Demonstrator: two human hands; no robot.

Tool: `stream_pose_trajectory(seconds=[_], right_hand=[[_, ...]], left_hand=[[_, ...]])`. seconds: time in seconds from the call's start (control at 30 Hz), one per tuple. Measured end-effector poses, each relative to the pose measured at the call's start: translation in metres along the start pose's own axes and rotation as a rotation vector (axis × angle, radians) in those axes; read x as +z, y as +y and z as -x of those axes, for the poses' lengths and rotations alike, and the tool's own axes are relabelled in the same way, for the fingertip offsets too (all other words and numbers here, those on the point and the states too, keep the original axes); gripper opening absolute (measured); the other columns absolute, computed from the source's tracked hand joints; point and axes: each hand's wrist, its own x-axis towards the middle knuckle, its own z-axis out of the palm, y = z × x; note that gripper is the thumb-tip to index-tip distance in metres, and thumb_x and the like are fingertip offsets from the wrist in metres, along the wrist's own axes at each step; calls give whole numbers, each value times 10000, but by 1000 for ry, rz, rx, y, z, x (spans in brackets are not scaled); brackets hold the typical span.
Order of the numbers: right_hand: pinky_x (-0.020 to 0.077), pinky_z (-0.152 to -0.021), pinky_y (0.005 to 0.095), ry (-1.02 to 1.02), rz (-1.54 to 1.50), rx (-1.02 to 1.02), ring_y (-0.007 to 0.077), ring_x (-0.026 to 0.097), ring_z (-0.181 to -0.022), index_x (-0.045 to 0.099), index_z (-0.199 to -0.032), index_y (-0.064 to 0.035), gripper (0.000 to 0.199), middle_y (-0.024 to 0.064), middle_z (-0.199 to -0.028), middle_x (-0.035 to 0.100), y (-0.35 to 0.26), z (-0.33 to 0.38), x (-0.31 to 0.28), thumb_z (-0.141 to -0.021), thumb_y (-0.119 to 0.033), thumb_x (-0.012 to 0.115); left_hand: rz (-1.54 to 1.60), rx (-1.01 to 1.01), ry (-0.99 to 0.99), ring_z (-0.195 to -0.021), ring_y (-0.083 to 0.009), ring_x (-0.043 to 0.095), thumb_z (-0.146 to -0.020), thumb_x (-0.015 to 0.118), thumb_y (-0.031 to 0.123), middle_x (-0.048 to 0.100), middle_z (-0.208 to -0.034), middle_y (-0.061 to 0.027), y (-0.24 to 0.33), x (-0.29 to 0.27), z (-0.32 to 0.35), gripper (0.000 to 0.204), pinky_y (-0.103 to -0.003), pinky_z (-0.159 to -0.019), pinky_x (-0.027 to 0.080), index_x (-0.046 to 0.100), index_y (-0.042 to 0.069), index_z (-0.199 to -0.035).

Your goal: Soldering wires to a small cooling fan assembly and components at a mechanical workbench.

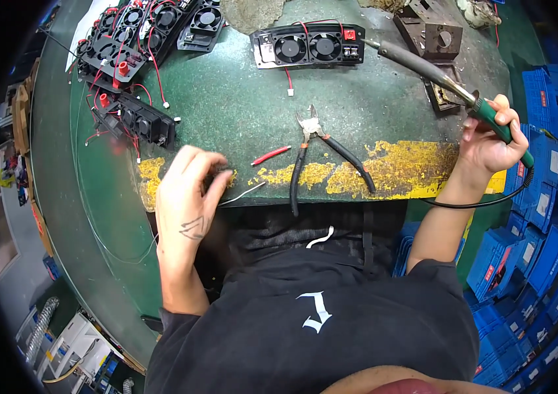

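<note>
My right hand [493, 141] grips the green handle of a soldering iron [417, 62]. The iron's tip sits close beside the red part at the right end of a black two-fan module [308, 47]; contact cannot be made out. My left hand [187, 187] hovers at the bench's near edge, fingers curled and thumb apart from them. A thin pale wire [245, 193] runs out from under it; no hold on the wire shows. Diagonal cutting pliers [310, 128] with black handles lie with jaws apart. A short red tube-like piece [270, 155] lies left of them.
Several fan modules [141, 118] with red and black wires are piled at the far left. A brown metal iron stand [431, 38] is at the back right. Blue bins [541, 151] stack beyond the right side. The iron's black cord [482, 204] crosses the bench's near right edge.
</note>
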Motion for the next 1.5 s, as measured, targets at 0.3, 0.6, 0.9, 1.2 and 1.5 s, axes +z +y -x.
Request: stream_pose_trajectory(seconds=[0.3, 0.6, 0.9, 1.2, 1.5], right_hand=[[435, -332, 294, 37, -13, 7, 319, 629, -542, 578, -745, -54, 321, 118, -935, 569, 1, -2, -6, -870, -323, 454], [453, -360, 308, 100, -18, 12, 332, 644, -590, 589, -771, -61, 330, 129, -1003, 576, -6, 1, -13, -874, -341, 449], [453, -368, 282, -42, -101, 105, 320, 624, -585, 580, -750, -56, 323, 143, -973, 525, -7, 3, -4, -895, -322, 470], [526, -454, 367, -179, -142, 107, 322, 585, -634, 571, -740, -22, 331, 167, -970, 509, -11, -2, -8, -894, -293, 462], [382, -377, 296, -216, 103, 77, 233, 468, -516, 516, -682, -81, 276, 104, -831, 418, -35, -55, 24, -886, -252, 446]], left_hand=[[-244, 685, 287, -1117, -340, 586, -769, 758, 100, 636, -1190, -131, 45, 22, -123, 514, -402, -989, 464, 610, 60, -1260], [-53, 837, 102, -1147, -381, 561, -816, 727, 108, 588, -1229, -192, 54, 17, -166, 516, -441, -971, 461, 548, 37, -1295], [2, 732, -223, -1115, -382, 593, -832, 719, 231, 631, -1193, -192, 32, 13, -185, 545, -403, -973, 463, 572, 24, -1315], [670, 1405, 226, -1066, -365, 577, -838, 740, 171, 596, -1198, -191, 12, 68, -215, 577, -426, -934, 468, 522, 29, -1353], [-50, 486, -342, -995, -348, 611, -833, 750, 174, 620, -1152, -181, 45, -21, -169, 566, -405, -870, 499, 539, 22, -1336]])
